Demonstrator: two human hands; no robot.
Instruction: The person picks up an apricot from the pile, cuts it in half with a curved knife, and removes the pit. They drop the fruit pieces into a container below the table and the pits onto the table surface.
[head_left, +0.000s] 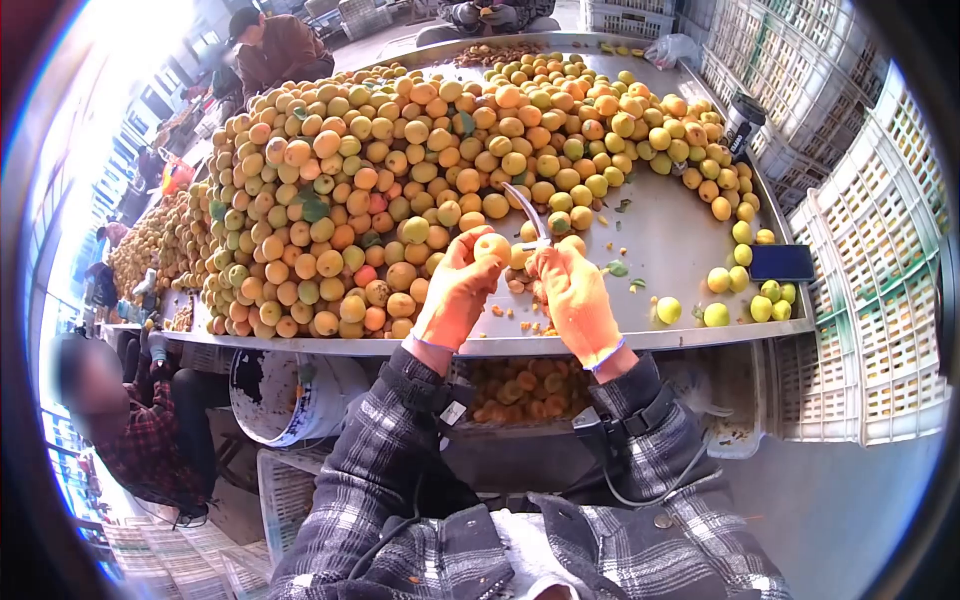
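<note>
My left hand, in an orange glove, is closed around an apricot near the table's front edge. My right hand, gloved the same way, grips a knife with a curved blade that points up and away from me. Both hands are close together, with the knife just right of the fruit. Scraps and cut pieces lie on the metal table between and below them. A large heap of yellow-orange apricots rises beyond my left hand.
Below the table edge, a container of halved apricots stands beside a white bucket. A phone and a dark cup lie near the right edge. Plastic crates stack at right. A person sits at left; others are beyond the heap.
</note>
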